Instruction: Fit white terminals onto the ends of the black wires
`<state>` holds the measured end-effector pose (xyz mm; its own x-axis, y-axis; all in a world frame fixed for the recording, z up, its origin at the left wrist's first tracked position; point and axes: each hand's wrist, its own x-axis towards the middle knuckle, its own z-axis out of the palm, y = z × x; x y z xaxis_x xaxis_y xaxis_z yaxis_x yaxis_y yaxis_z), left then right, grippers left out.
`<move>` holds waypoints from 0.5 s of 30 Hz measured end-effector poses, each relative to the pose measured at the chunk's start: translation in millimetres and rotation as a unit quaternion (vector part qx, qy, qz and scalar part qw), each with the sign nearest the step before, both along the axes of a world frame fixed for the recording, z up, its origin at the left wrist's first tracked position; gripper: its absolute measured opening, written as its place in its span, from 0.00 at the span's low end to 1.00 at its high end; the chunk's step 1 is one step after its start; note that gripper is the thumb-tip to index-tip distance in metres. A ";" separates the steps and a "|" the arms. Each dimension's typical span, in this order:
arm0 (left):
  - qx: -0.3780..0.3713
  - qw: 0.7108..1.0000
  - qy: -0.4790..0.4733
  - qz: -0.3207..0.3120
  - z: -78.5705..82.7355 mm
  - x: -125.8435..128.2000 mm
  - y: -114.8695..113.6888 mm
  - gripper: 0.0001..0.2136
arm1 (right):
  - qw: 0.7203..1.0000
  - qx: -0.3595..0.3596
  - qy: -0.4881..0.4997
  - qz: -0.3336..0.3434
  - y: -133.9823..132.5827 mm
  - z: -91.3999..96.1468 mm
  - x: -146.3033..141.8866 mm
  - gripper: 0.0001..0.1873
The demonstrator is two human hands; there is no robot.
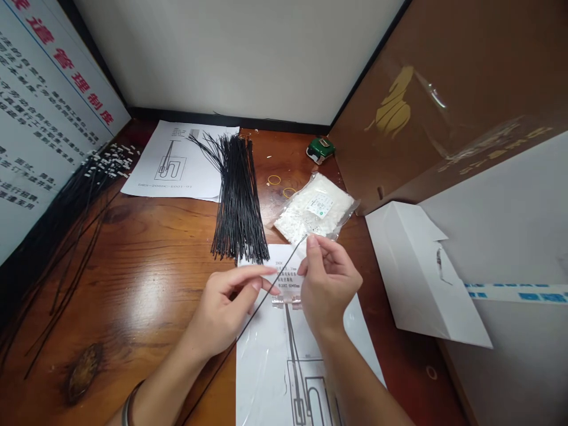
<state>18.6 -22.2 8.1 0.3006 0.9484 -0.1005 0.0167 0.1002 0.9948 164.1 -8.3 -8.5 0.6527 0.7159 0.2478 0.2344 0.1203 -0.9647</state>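
My left hand (224, 310) pinches a thin black wire (284, 269) that runs diagonally from lower left up to the right. My right hand (326, 281) grips the wire's upper end between thumb and fingertips, over a clear bag of small white parts (317, 207). Both hands hover above a printed drawing sheet (266, 367) lying on the wooden table (146, 266). A bundle of cut black wires (237, 195) lies just beyond the hands.
A second drawing sheet (177, 157) lies at the back left. Black wires with white ends (95, 174) sit at the left. A green tape measure (320, 148), yellow rubber bands (274, 179), a white folded card (417, 266) and a brown board (444, 89) stand at the right.
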 end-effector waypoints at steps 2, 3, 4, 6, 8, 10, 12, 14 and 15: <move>-0.007 0.998 -0.009 -0.057 3.6 -1.8 -1.0 0.11 | 0.999 -0.011 0.028 -0.029 3.7 -0.1 3.4 0.08; -0.023 0.996 -0.015 -0.086 5.1 -2.2 -1.7 0.11 | 0.999 -0.009 0.028 -0.040 5.3 -0.8 4.9 0.09; -0.048 0.992 -0.022 -0.115 6.1 -2.2 -2.6 0.11 | 0.998 -0.005 0.023 -0.050 6.4 -1.9 6.2 0.09; -0.107 0.981 -0.049 -0.157 5.7 -1.9 -3.8 0.09 | 0.998 0.003 0.012 -0.068 7.7 -4.1 8.2 0.10; -0.145 0.972 -0.092 -0.163 2.5 -3.2 -2.5 0.08 | 0.997 0.002 0.007 -0.073 7.6 -5.1 10.3 0.11; -0.145 0.970 -0.148 -0.124 -0.6 -10.0 2.8 0.10 | 0.998 0.000 0.006 -0.063 7.2 -4.7 13.4 0.14; -0.112 0.970 -0.209 -0.052 0.2 -24.9 12.1 0.12 | 0.998 0.001 0.000 -0.055 7.5 -4.4 18.3 0.18; -0.053 0.954 -0.283 0.081 7.1 -46.4 22.8 0.10 | 0.998 -0.008 -0.010 -0.066 9.1 -5.7 24.6 0.19; -0.021 0.932 -0.328 0.152 12.3 -57.7 27.6 0.07 | 0.997 -0.018 -0.020 -0.078 10.4 -7.2 28.0 0.18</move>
